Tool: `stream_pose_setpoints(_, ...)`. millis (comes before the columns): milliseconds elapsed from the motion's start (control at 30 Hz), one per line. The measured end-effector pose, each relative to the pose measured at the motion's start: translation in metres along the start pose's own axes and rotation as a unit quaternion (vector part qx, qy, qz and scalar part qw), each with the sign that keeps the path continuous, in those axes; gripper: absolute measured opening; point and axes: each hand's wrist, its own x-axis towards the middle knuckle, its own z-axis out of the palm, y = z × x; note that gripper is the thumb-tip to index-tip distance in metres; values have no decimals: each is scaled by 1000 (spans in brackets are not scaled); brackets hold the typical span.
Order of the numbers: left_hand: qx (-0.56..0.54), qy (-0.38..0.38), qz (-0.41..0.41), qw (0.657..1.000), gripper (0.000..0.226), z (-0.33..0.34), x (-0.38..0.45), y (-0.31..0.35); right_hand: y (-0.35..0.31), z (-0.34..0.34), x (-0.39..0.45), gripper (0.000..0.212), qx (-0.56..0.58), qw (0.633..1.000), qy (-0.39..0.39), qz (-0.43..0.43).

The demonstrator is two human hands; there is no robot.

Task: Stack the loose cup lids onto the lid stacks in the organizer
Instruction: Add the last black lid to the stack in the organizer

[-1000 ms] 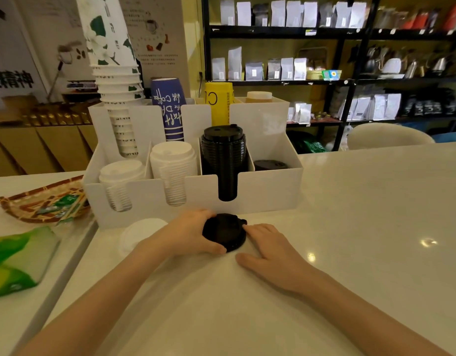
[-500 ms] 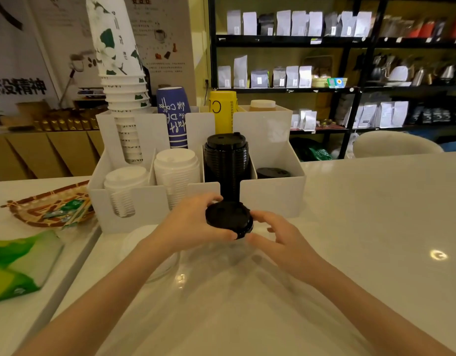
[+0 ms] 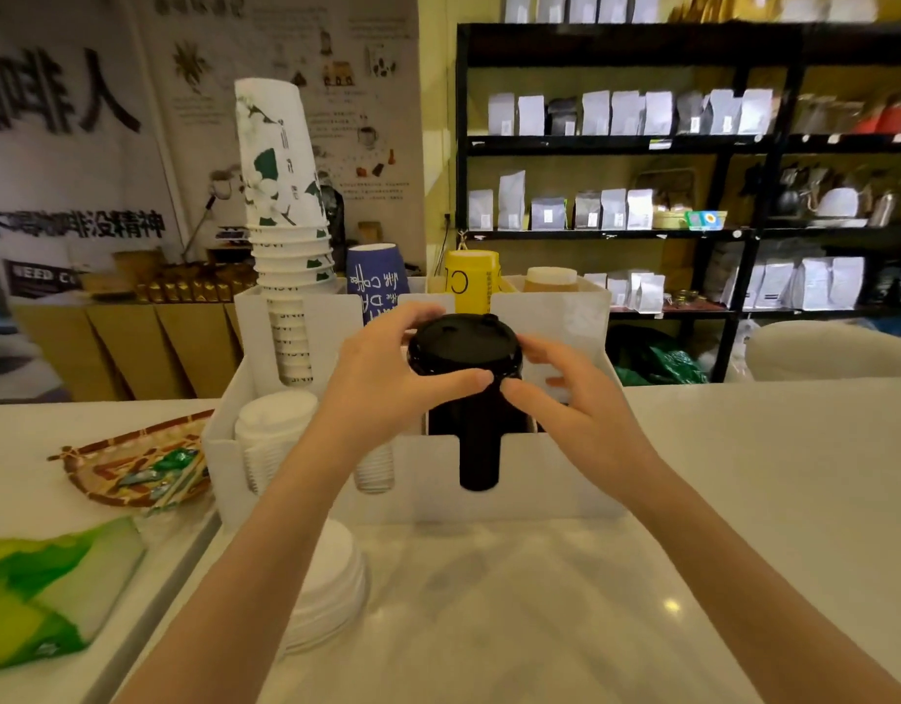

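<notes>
Both the left hand (image 3: 382, 378) and right hand (image 3: 570, 398) were clamped on a black lid (image 3: 463, 345) atop the black lid stack (image 3: 476, 439) in the organizer (image 3: 539, 480), apparently being seated, while loose white lids (image 3: 331, 586) waited in front of the organizer.

A: Where does the camera sit?
B: On the person's head, looking forward and a little down, close over the counter (image 3: 743, 500).
A: What fills the frame?
B: Organizer (image 3: 555, 480) at centre, shelves (image 3: 692, 144) upper right. There is only this one view.
</notes>
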Motion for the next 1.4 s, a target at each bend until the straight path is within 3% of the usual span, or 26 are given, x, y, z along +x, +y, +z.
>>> stream_pose_setpoints(233, -71, 92, -10, 993, 59, 24, 24, -16, 25, 8, 35, 46, 29, 998, 61, 11)
stream_pose_setpoints(567, -22, 71, -28, 997, 58, 48, 39, -47, 53, 15, 48, 35, 22, 999, -11, 25)
stream_pose_setpoints(1000, -47, 20, -56, 997, 63, 54, 38, -49, 58, 17, 44, 38, -27, 997, 60, 44)
stream_pose_setpoints(1400, -37, -16, -67, 997, 58, 49, 37, -49, 62, 16, 42, 35, -74, 993, 78, 51)
